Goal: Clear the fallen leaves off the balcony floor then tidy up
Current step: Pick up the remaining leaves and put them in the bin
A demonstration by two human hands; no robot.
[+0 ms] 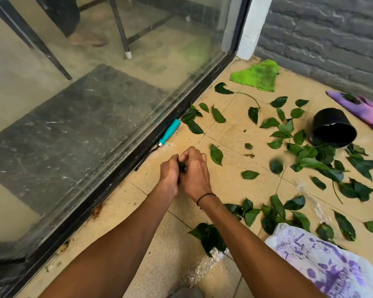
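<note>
Nearby, tipped pot (333,128) among leaves (314,163)

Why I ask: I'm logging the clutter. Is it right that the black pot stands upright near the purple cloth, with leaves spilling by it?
Not quite. In the head view the black pot lies tipped on its side, not upright. It is near the purple cloth, with leaves spilling by its mouth.

green cloth (256,75) by wall | black pot (332,127) tipped over | teal-handled tool (169,132) along glass
</note>
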